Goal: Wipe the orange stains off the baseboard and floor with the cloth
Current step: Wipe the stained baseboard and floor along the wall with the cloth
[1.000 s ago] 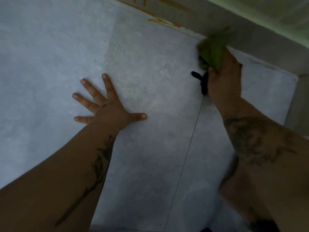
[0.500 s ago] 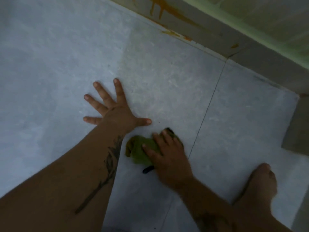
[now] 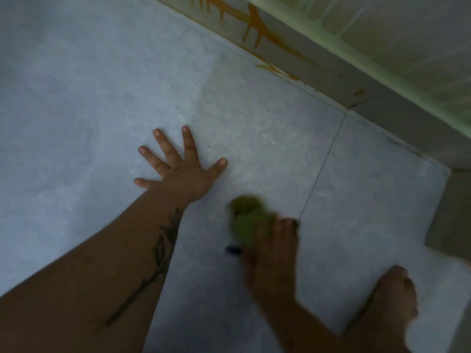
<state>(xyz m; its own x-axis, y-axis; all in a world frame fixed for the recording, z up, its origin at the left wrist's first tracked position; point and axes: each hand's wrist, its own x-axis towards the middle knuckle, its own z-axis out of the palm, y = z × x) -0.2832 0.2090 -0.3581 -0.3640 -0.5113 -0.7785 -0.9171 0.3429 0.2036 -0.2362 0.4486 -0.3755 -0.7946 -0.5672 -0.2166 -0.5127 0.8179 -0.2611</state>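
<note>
My left hand [image 3: 182,169] lies flat on the grey floor tile [image 3: 102,98] with fingers spread, holding nothing. My right hand [image 3: 274,253] presses a crumpled green cloth [image 3: 248,219] onto the floor just right of the left wrist; both are motion-blurred. A small black thing [image 3: 233,250] pokes out beside the hand. Orange stains [image 3: 257,29] drip down the grey baseboard [image 3: 331,80] at the top. Smaller orange smears [image 3: 270,67] sit on the floor at its foot, far from the cloth.
A bare foot [image 3: 396,299] rests on the floor at the lower right. A tile joint [image 3: 323,164] runs diagonally from the baseboard toward my right hand. A grey corner piece [image 3: 453,212] stands at the right edge. Above the baseboard is a pale green-edged wall [image 3: 382,42].
One second ago my right hand held the cloth up at the baseboard; it then came down to the floor near my left wrist. Since half a second ago it has shifted slightly. The left hand stayed planted.
</note>
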